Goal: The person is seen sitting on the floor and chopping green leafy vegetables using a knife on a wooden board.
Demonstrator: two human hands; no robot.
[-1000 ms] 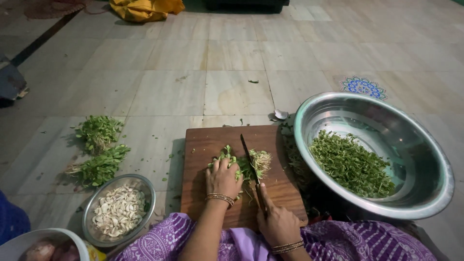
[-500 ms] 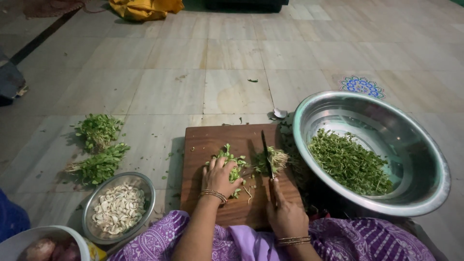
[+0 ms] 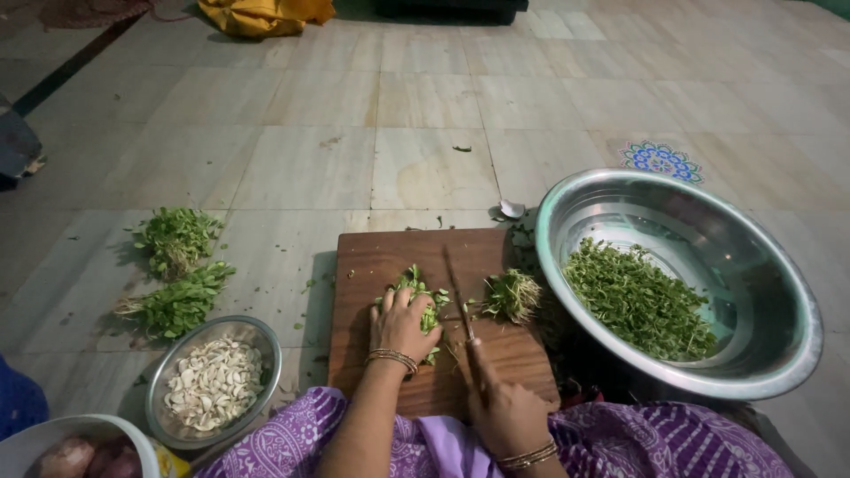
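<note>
On the floor in front of me lies a brown wooden cutting board (image 3: 381, 257). My left hand (image 3: 400, 320) presses down on a bunch of green leafy herbs (image 3: 416, 287) on the board. A knife (image 3: 458, 294) is gripped by my right hand (image 3: 505, 412), its blade standing on the board just right of the bunch. A small clump of cut-off stems and roots (image 3: 513, 295) lies to the right of the blade.
A large steel bowl (image 3: 779, 301) at the right holds chopped greens (image 3: 639, 301). Two bunches of greens (image 3: 177, 265) lie on the tiled floor at the left. A small steel bowl (image 3: 262, 350) of pale peeled pieces sits near my left knee. A white bowl (image 3: 53, 434) is at bottom left.
The knife has shifted from the cut stems back toward the held bunch. The cut stems now lie apart at the right of the blade. My left hand stays on the herbs.
</note>
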